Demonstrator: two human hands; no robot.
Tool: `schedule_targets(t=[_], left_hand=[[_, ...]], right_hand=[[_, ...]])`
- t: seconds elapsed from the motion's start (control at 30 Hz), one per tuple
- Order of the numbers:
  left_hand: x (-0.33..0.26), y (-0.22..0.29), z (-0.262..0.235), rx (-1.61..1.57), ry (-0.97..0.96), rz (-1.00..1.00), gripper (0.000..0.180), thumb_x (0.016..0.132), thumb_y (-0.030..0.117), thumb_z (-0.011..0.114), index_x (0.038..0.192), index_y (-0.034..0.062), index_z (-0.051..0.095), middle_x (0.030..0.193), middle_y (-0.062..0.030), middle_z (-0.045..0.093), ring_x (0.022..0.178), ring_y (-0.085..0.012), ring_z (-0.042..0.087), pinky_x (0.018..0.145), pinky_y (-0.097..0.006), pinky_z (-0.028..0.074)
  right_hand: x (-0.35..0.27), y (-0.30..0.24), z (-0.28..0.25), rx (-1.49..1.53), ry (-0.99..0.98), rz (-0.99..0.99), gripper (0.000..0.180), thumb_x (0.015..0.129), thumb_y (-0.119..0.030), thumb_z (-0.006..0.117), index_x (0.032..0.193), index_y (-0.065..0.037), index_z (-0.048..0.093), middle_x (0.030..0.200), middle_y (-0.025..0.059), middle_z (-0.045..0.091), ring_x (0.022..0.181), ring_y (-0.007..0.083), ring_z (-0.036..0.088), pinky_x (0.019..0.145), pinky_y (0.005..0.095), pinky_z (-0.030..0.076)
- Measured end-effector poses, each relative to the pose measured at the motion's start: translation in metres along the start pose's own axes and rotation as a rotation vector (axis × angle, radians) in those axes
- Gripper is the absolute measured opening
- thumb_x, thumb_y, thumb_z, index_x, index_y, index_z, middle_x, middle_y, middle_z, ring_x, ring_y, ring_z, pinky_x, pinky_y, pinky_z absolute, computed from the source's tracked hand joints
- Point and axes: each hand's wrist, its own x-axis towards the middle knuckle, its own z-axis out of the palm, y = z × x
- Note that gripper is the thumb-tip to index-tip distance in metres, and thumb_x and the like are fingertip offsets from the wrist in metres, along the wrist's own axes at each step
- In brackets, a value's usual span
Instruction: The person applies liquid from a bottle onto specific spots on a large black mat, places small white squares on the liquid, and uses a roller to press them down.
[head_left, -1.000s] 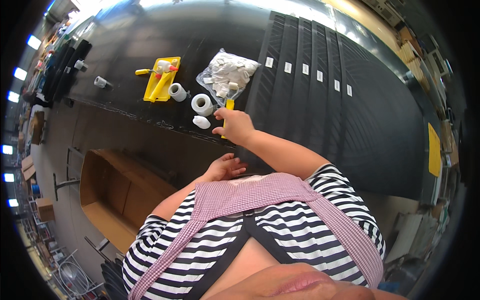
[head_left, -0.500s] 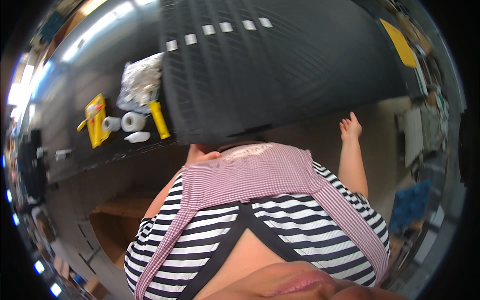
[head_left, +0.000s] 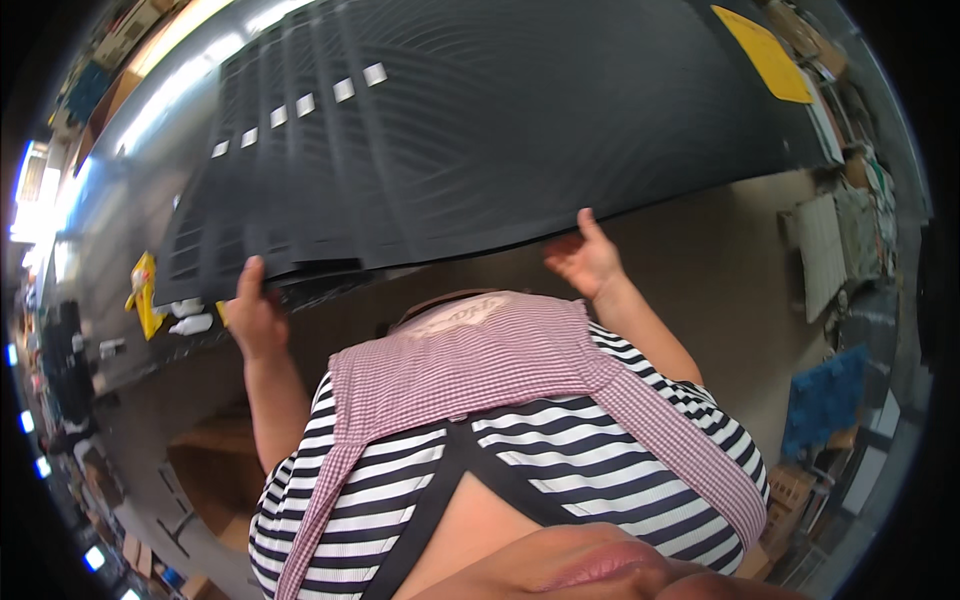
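Note:
Several overlapping black sheets (head_left: 480, 150) lie on the table, their left part fanned into strips with small white labels (head_left: 305, 105). At the near left edge of these sheets, my left hand (head_left: 260, 318) is closed on them, thumb on top and fingers underneath. My right hand (head_left: 592, 262) is at the near edge further right, its thumb raised over the edge and its fingers apart below it; it grips nothing that I can see. A white bottle (head_left: 192, 325) and a yellow packet (head_left: 146, 295) show beyond the sheets' left corner.
A yellow sheet (head_left: 765, 55) lies at the far right of the table. Shelves with stacked goods and a blue item (head_left: 825, 400) stand at the right. Below the table's left side is an open cardboard box (head_left: 215, 465).
The black sheets have slid left and now cover the plastic bag and most of the small tools. My left hand has come onto their edge; my right hand has moved left toward it.

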Motion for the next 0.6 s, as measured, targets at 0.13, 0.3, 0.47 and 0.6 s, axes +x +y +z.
schedule_targets(t=[0.13, 0.3, 0.47, 0.6], left_hand=[[0.0, 0.038, 0.036, -0.067, 0.008, 0.122, 0.012, 0.089, 0.006, 0.074, 0.095, -0.0039, 0.072, 0.088, -0.0067, 0.071, 0.068, -0.0139, 0.068, 0.057, -0.025, 0.055], [0.005, 0.045, 0.047, -0.017, 0.017, 0.17, 0.008, 0.088, 0.007, 0.074, 0.091, -0.0002, 0.072, 0.084, -0.0053, 0.071, 0.066, -0.0145, 0.069, 0.057, -0.025, 0.056], [0.009, 0.025, 0.017, 0.0, -0.002, 0.091, 0.015, 0.089, 0.006, 0.071, 0.101, -0.0025, 0.068, 0.089, -0.0075, 0.071, 0.075, -0.0177, 0.071, 0.065, -0.028, 0.059], [0.008, -0.003, -0.008, -0.012, -0.145, 0.18, 0.046, 0.089, 0.001, 0.064, 0.133, -0.0019, 0.052, 0.123, -0.0118, 0.064, 0.108, -0.0233, 0.066, 0.093, -0.035, 0.054]], right_hand=[[0.004, -0.016, -0.004, -0.01, -0.498, 0.211, 0.084, 0.088, -0.077, 0.05, 0.121, -0.001, 0.062, 0.121, 0.0205, 0.066, 0.116, 0.0394, 0.063, 0.098, 0.0501, 0.052], [0.036, -0.042, -0.012, 0.435, -0.038, -0.251, 0.07, 0.087, -0.056, 0.072, 0.135, -0.009, 0.056, 0.135, 0.0116, 0.059, 0.123, 0.0325, 0.057, 0.103, 0.0525, 0.049], [0.055, -0.089, -0.041, 0.433, 0.001, -0.462, 0.075, 0.087, -0.051, 0.07, 0.146, -0.009, 0.047, 0.149, 0.0116, 0.048, 0.134, 0.0365, 0.047, 0.112, 0.0569, 0.038], [0.08, -0.124, -0.087, 0.242, -0.074, -0.454, 0.076, 0.091, -0.05, 0.067, 0.147, -0.003, 0.045, 0.15, 0.0125, 0.048, 0.135, 0.0354, 0.047, 0.113, 0.0552, 0.038]])
